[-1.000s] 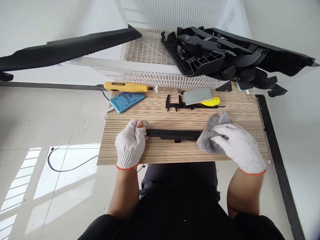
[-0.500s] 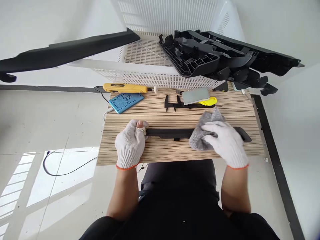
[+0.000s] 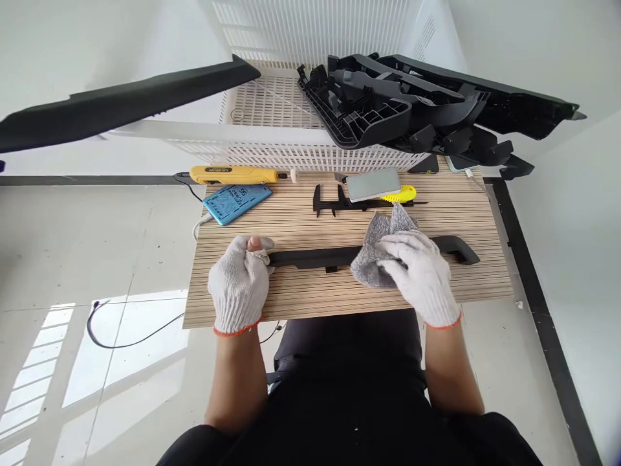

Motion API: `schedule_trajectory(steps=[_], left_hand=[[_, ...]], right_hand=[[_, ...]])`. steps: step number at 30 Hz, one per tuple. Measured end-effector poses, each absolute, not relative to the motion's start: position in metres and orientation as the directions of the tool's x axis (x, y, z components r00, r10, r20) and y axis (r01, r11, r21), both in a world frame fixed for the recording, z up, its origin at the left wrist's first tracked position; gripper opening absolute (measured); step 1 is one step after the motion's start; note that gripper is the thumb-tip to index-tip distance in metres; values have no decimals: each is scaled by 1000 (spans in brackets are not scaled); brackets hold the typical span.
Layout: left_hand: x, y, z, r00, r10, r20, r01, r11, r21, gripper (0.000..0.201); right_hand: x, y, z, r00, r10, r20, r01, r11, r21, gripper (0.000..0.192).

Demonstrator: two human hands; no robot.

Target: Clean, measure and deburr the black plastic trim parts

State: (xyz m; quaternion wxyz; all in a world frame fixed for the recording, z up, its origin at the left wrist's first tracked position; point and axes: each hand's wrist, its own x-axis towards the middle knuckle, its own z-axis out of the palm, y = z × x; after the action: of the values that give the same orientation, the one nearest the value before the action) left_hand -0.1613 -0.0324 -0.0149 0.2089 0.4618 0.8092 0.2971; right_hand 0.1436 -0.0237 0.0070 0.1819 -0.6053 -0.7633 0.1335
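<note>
L hand, in a white knit glove w/ orange cuff, is clenched round the L end of a black strip, bare thumb tip poking out on top. R hand, same type of glove, grips a bunched grey cloth draped over the strip right of its middle; the curved R end sticks out past the glove. Strip runs L to R across the wood-grain table, nr the person's side.

Beyond it, nr the back: black calipers, w/ a grey slab and a yellow handle overlapping them. Back L, a blue phone lies at a slant just beside a yellow power tool. Behind the table I see a big white basket, black plastic parts piled on its R side & hanging over the rim. Long black panel juts out L. Black cable curls on the floor, L of the table.
</note>
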Motion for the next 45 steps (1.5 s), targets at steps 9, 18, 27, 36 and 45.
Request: schedule_trajectory(steps=[9,18,27,36,45], left_hand=[[-154,-32,-10,-470,879,-76,649,403,645,40],[-154,-35,-13,-440,895,-74,622,364,693,47],[-158,-13,16,88,976,-200,876,20,482,40],[-75,46,17,629,766,-131,737,-534,415,52],[-58,32,14,594,803,-53,732,-513,448,57]], right_hand=[[146,-16,39,-180,974,-139,951,136,-278,30],[143,-25,15,-23,992,123,956,58,-288,27],[165,-26,-29,272,890,367,937,-157,-313,31],[174,-45,-28,18,924,383,979,62,-196,35],[168,-37,-32,189,813,550,980,-120,-160,32]])
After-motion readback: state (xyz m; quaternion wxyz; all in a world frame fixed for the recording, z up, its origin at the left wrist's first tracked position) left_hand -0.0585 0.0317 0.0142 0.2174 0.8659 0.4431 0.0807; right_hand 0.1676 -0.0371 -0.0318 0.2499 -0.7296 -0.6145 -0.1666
